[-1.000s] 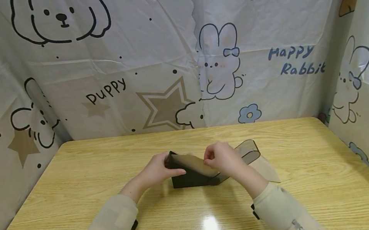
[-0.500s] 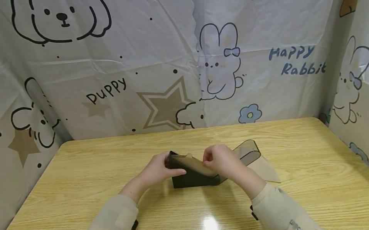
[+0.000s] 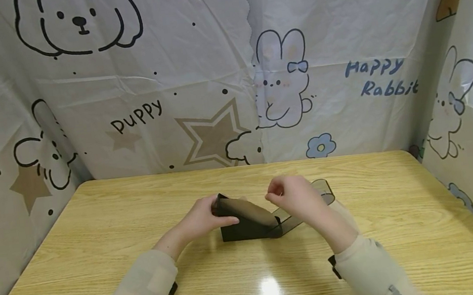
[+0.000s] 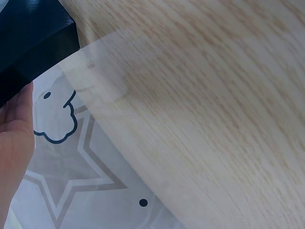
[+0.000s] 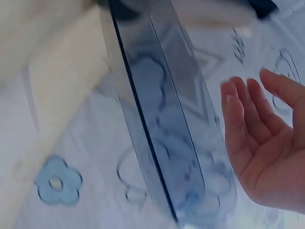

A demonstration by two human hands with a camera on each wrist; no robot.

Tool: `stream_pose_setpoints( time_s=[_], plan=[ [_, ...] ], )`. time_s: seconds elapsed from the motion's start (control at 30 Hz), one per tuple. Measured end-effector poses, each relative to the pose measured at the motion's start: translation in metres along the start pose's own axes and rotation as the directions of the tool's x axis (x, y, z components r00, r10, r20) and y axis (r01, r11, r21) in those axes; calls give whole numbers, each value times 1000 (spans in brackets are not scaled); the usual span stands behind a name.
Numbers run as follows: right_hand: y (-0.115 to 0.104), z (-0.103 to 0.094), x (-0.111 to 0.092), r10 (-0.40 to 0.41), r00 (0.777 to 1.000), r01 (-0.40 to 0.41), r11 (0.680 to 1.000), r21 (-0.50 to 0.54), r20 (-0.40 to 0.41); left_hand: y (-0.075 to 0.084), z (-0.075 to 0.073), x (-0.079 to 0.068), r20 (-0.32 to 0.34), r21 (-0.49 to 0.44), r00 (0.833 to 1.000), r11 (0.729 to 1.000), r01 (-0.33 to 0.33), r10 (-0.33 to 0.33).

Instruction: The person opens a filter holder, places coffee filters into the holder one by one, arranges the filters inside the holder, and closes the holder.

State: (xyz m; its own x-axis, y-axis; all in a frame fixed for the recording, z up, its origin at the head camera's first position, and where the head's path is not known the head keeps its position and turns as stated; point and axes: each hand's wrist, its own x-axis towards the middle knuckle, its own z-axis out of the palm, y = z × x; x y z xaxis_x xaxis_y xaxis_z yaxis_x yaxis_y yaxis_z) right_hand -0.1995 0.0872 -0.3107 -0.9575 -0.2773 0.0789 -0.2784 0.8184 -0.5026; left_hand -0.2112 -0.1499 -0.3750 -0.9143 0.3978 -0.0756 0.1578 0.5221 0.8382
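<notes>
A black box (image 3: pixel 247 230) with a smoky see-through hinged lid (image 3: pixel 323 187) stands mid-table, its lid swung out to the right. Brown paper (image 3: pixel 248 210) lies along the box's slanted opening. My left hand (image 3: pixel 201 219) grips the box's left end, thumb across the near side; in the left wrist view the fingers disappear behind the dark box (image 4: pixel 40 40). Over the lid hovers my right hand (image 3: pixel 294 194), apart from the paper. Its fingers are loosely bent and hold nothing in the right wrist view, where the clear lid (image 5: pixel 162 119) is beside the hand (image 5: pixel 267 143).
A tan paper sheet (image 3: pixel 345 214) lies on the wooden table (image 3: pixel 136 205) to the right, partly hidden by my right forearm. A printed cloth (image 3: pixel 151 144) with cartoon animals hangs behind the table's far edge, with more cloth at both sides.
My right hand has come off the brown paper and moved a little up and to the right, its forearm now covering more of the tan sheet. The left hand and box stay put.
</notes>
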Motion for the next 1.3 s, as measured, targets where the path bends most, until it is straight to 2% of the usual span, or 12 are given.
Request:
stream_pose_setpoints(
  time_s=[0.1, 0.2, 0.37, 0.47, 0.57, 0.63, 0.77, 0.83, 1.1, 1.3],
  plan=[
    [10, -24, -4, 25, 995, -23, 999, 24, -98, 1, 1, 1, -8, 8, 1000, 1000, 17, -17],
    [27, -45, -6, 67, 981, -60, 997, 42, -184, 0, 1, 1, -13, 9, 1000, 1000, 23, -23],
    [59, -62, -6, 138, 962, -132, 990, 40, -236, -1, 1, 1, -8, 11, 1000, 1000, 18, -18],
    [77, -59, -3, 186, 964, -190, 982, -7, -188, -1, 0, 0, -7, 6, 1000, 1000, 16, -16],
    [97, -49, 3, 259, 963, -265, 960, -89, -76, -2, 0, 0, -1, -2, 1000, 1000, 8, -8],
    [110, -39, 5, 305, 952, -299, 943, -148, 21, -2, 0, 0, 0, -3, 1000, 1000, 6, -6],
    [132, -23, 5, 329, 929, -290, 931, -221, 169, -1, 1, 0, -5, 5, 1000, 1000, 15, -15],
    [139, -17, 4, 329, 921, -278, 930, -239, 208, -1, 1, 0, -6, 5, 1000, 1000, 18, -18],
    [149, -11, 3, 332, 921, -277, 926, -257, 203, 0, 0, 0, -1, 0, 1000, 1000, 15, -15],
    [151, -9, 4, 365, 912, -313, 914, -260, 185, -2, 0, 0, 4, 2, 1000, 1000, 3, -3]
  ],
)
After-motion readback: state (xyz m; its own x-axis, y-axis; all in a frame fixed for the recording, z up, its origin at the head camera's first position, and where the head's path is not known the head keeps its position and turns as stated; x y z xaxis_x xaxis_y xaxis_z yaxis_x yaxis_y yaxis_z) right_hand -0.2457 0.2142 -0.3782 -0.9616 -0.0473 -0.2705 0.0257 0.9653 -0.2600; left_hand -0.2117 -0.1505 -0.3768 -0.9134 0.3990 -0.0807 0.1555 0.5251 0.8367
